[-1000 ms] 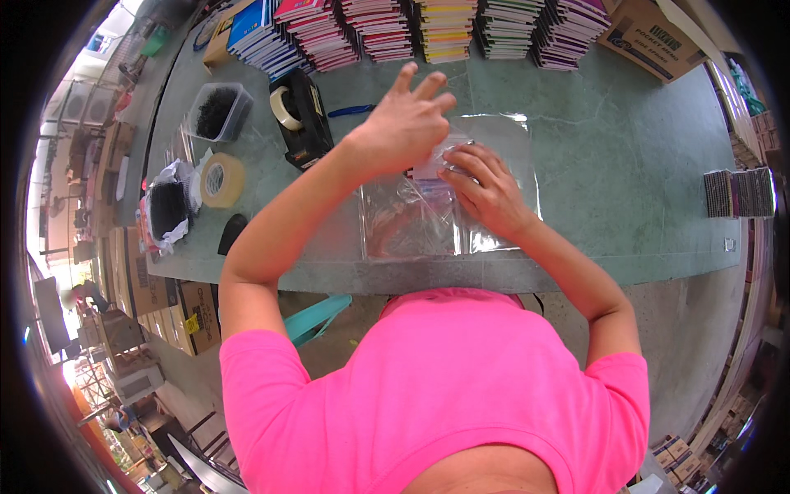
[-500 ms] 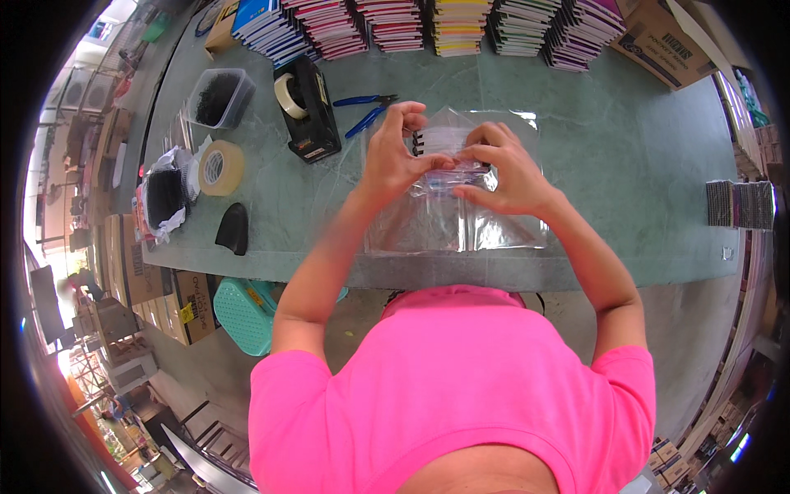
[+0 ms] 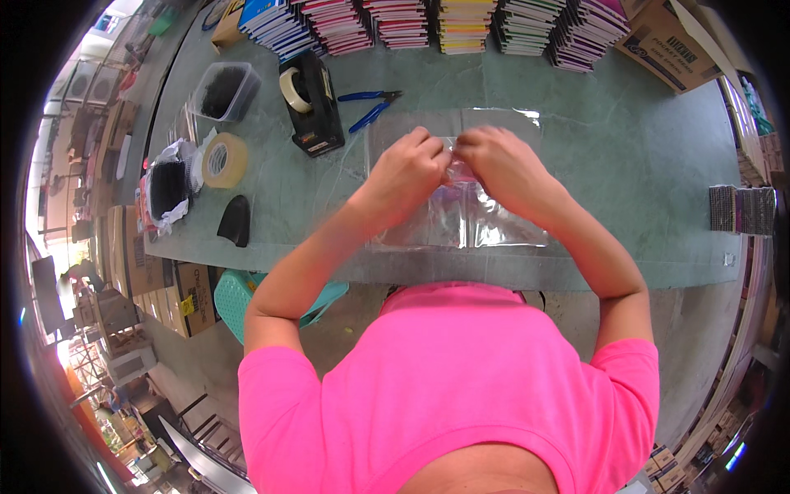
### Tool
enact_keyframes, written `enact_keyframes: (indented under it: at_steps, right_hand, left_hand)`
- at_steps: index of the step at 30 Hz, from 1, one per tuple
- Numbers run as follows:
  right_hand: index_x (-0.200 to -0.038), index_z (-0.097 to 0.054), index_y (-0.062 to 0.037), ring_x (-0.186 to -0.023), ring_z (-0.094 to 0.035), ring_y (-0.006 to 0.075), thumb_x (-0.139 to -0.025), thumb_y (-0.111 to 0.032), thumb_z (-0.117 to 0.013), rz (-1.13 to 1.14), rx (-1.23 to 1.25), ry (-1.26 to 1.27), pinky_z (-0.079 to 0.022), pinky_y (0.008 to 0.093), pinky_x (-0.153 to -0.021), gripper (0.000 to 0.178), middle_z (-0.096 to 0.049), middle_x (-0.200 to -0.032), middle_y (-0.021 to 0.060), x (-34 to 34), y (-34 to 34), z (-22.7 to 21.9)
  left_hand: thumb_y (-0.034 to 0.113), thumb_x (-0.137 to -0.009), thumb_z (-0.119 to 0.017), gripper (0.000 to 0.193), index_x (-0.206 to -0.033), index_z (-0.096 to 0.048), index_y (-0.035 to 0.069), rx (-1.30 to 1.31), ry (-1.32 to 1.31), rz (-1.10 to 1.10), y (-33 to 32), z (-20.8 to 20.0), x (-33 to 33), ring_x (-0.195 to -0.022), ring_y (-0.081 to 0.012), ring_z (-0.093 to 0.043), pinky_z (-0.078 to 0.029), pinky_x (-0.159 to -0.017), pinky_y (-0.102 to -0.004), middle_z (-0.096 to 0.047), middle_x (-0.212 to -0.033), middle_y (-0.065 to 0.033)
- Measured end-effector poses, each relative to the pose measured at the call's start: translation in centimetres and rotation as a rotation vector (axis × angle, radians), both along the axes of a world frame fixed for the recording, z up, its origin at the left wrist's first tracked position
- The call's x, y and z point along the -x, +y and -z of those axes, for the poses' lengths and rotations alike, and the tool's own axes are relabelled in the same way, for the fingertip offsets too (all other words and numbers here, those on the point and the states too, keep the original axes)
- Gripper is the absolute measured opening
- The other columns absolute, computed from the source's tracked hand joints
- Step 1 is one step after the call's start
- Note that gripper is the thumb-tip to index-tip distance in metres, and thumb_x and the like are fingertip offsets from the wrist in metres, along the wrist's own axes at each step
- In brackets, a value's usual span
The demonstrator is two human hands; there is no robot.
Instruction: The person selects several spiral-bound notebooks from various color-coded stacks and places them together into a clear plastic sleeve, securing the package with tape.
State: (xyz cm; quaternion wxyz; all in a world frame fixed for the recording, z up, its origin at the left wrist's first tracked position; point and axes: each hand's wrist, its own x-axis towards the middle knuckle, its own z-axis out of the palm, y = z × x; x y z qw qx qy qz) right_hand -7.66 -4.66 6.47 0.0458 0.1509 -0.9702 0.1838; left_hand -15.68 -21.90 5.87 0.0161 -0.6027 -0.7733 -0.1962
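A clear plastic bag lies flat on the green table, with something pale pink inside under my fingers. My left hand and my right hand meet at the bag's upper middle, both pinching the plastic film there. What is inside the bag is mostly hidden by my hands.
A black tape dispenser and blue pliers lie left of the bag. Further left are a tape roll, a clear bin and a black bag. Stacked notebooks line the far edge, cardboard boxes at right. A teal stool stands below.
My left hand came down from above the bag and joined the right hand. Both hands drew together at the bag's upper middle and now pinch it.
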Motion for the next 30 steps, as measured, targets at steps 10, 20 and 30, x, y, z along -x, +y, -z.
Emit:
enact_keyframes:
  at_steps: [10, 20, 30]
  right_hand:
    - [-0.108, -0.062, -0.0029, -0.119, -0.048, 0.0265, -0.082, -0.009, -0.059, -0.013, 0.313, 0.257, -0.035, 0.0403, -0.104, 0.027, -0.057, -0.120, 0.0109, -1.7, -0.1, 4.8]
    - [-0.108, -0.064, -0.0051, -0.119, -0.049, 0.0264, -0.080, -0.006, -0.062, 0.017, 0.287, 0.322, -0.034, 0.0414, -0.104, 0.029, -0.059, -0.118, 0.0087, -0.9, 0.3, 5.8]
    - [-0.104, -0.066, -0.0056, -0.118, -0.051, 0.0247, -0.080, -0.005, -0.063, 0.068, 0.329, 0.356, -0.034, 0.0403, -0.103, 0.025, -0.061, -0.117, 0.0082, -0.8, -0.7, 6.4]
  left_hand:
    - [0.010, -0.066, -0.067, 0.026, -0.091, -0.065, 0.004, -0.408, 0.353, -0.061, -1.1, 5.4, -2.4, -0.089, -0.0221, -0.055, -0.044, -0.077, -0.0373, -0.060, -0.093, -0.0058]
    - [0.028, -0.080, -0.064, 0.024, -0.093, -0.068, 0.008, -0.585, -0.019, -0.876, -6.6, 3.8, 6.4, -0.086, -0.0219, -0.055, -0.040, -0.075, -0.0358, -0.062, -0.090, -0.0053]
    - [0.026, -0.073, -0.072, 0.028, -0.075, -0.067, -0.001, -0.559, -0.726, -1.031, -12.7, 6.2, 12.6, -0.054, -0.0150, -0.054, -0.041, -0.053, -0.0309, -0.065, -0.069, -0.0066]
